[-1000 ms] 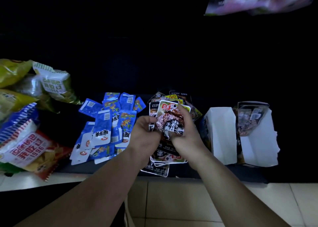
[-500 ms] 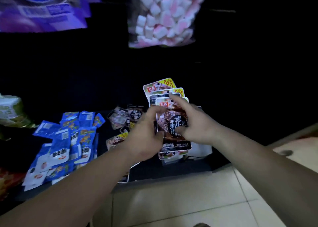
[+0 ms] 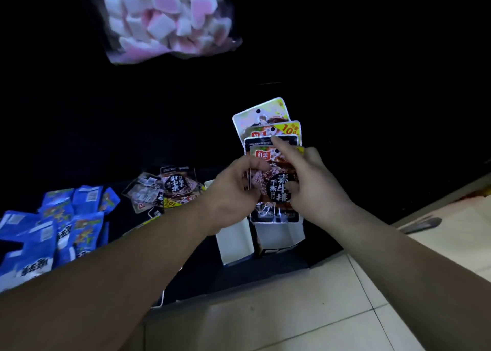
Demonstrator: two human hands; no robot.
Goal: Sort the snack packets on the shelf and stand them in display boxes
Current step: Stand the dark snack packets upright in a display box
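Note:
Both my hands hold an upright fan of several dark beef-snack packets (image 3: 268,135) over a white display box (image 3: 279,235). My left hand (image 3: 231,191) pinches the stack's left edge. My right hand (image 3: 310,180) grips its right side, index finger stretched across the upper packets. The lowest packets' bottom edges reach into the box's open top. A second white display box (image 3: 233,244) stands just left of it, partly behind my left forearm. More dark packets (image 3: 170,188) lie loose on the dark shelf (image 3: 239,279) further left.
A heap of blue snack packets (image 3: 58,225) covers the shelf's left end. A clear bag of pink and white marshmallows (image 3: 167,18) hangs above. Pale floor tiles (image 3: 292,310) lie below the shelf's front edge. The shelf's back is in darkness.
The view has swung right and up. My hands have lifted the dark packets off the loose pile and carried them right, over the white box; the stack stands more fanned out.

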